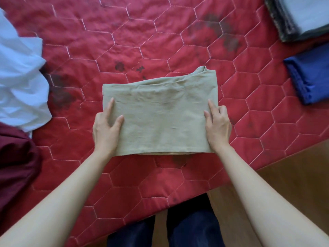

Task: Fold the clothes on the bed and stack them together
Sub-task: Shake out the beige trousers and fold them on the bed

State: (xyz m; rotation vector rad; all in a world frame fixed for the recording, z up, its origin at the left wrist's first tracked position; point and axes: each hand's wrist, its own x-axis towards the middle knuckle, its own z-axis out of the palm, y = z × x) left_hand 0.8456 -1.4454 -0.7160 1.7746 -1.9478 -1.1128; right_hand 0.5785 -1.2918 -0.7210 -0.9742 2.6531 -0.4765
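A khaki folded garment [160, 114] lies in the middle of the red quilted bed [124, 41], folded into a rough rectangle. My left hand [106, 129] grips its left edge, thumb on top and fingers along the side. My right hand [218, 126] grips its right edge, fingers on top of the cloth. At the left lie a crumpled white garment [19, 77] and a dark maroon garment [16, 166], both unfolded. A folded blue garment [310, 77] lies at the right. A folded stack with a grey piece on top [299, 16] sits at the far right corner.
The bed's near edge runs diagonally from lower left to right, with wooden floor [293, 184] beyond it. My legs in dark trousers [192, 229] stand against the bed edge. Dark blotches mark the quilt around the khaki garment.
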